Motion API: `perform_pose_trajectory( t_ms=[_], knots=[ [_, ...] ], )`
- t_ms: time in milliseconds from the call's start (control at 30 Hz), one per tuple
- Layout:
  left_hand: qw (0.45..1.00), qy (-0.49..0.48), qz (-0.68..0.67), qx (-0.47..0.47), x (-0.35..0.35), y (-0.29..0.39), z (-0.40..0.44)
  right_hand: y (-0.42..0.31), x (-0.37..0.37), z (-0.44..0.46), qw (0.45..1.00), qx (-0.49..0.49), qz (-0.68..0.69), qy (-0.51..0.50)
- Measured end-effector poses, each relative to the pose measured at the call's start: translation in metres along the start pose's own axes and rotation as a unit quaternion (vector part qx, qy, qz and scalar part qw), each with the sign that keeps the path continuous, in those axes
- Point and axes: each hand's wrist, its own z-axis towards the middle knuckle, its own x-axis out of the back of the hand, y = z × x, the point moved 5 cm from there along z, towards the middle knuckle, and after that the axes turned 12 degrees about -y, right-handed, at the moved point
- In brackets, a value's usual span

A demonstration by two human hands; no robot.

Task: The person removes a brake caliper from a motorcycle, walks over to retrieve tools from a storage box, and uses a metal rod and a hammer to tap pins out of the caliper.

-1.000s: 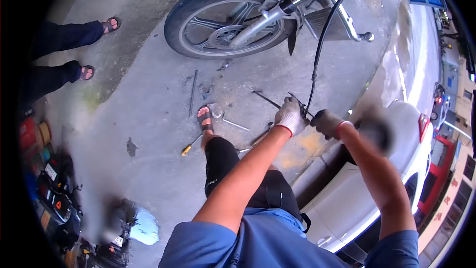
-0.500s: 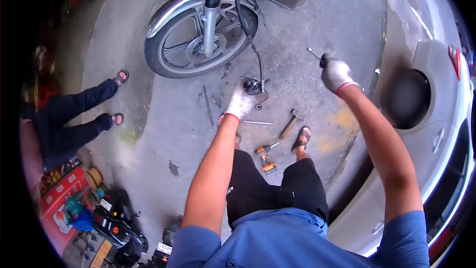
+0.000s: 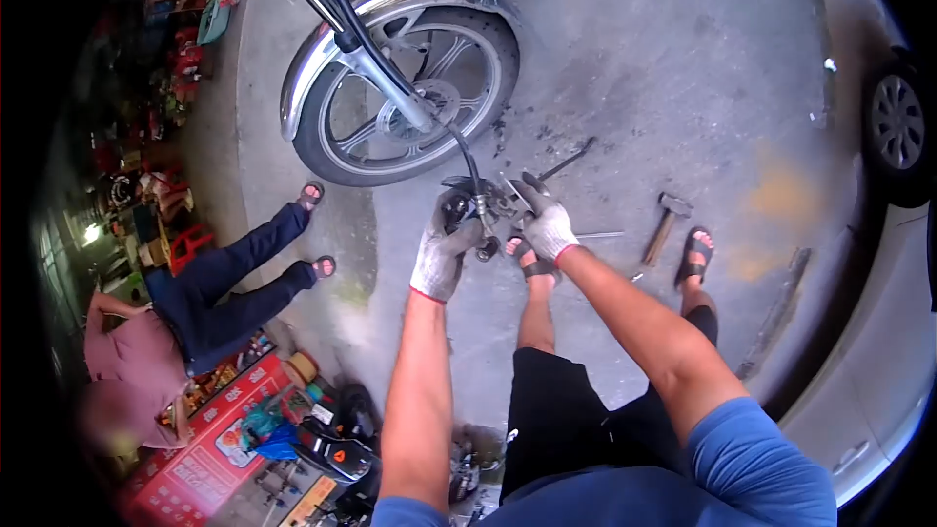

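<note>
My left hand (image 3: 444, 249), in a white and grey work glove, is closed around a dark brake caliper (image 3: 457, 205) above the ground. A black hose (image 3: 468, 158) runs from the caliper up towards the motorcycle's front fork. Close on its right, my gloved right hand (image 3: 547, 224) pinches a slim metal tool (image 3: 517, 193) against the caliper's side. The fingers partly hide the tool's tip. A dark thin rod (image 3: 568, 158) shows just beyond my right hand; whether it belongs to the held tool I cannot tell.
The motorcycle's front wheel (image 3: 410, 98) stands ahead. A hammer (image 3: 664, 229) and a metal rod (image 3: 597, 234) lie on the concrete near my feet. A person (image 3: 229, 283) stands at left by a red box (image 3: 210, 449). A white car (image 3: 864, 351) is at right.
My right hand has come in from the far right to the caliper, bringing its tool. The left hand now holds the caliper raised. The view has shifted, and my forearm covers most of the drill.
</note>
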Motion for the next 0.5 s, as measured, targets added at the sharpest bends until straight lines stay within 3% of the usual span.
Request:
perform_pose_trajectory(
  t_ms=[67,133,200,233,300,433,500],
  knots=[
    [1.000,0.000,-0.005,0.014,0.002,-0.003,0.002,-0.017,-0.009,0.021,0.981,-0.131,-0.075,-0.121],
    [0.999,0.038,-0.027,-0.005,0.003,-0.001,0.007,-0.011,-0.013,0.047,0.972,-0.110,-0.134,-0.161],
    [0.998,0.054,0.005,-0.036,0.008,0.007,0.008,-0.027,-0.015,0.060,0.853,-0.076,-0.343,-0.386],
    [0.999,0.026,-0.015,-0.016,-0.002,0.019,0.004,-0.032,-0.008,0.064,0.829,-0.069,-0.367,-0.416],
    [0.998,-0.004,-0.051,-0.022,-0.001,0.032,0.001,-0.020,-0.006,0.075,0.805,-0.098,-0.397,-0.430],
    [0.998,0.026,-0.048,-0.042,0.019,0.024,-0.009,0.020,0.019,0.069,0.733,-0.153,-0.468,-0.469],
    [0.994,0.070,-0.021,-0.077,0.039,0.012,-0.015,0.083,0.038,0.061,0.742,-0.223,-0.494,-0.395]
  ],
)
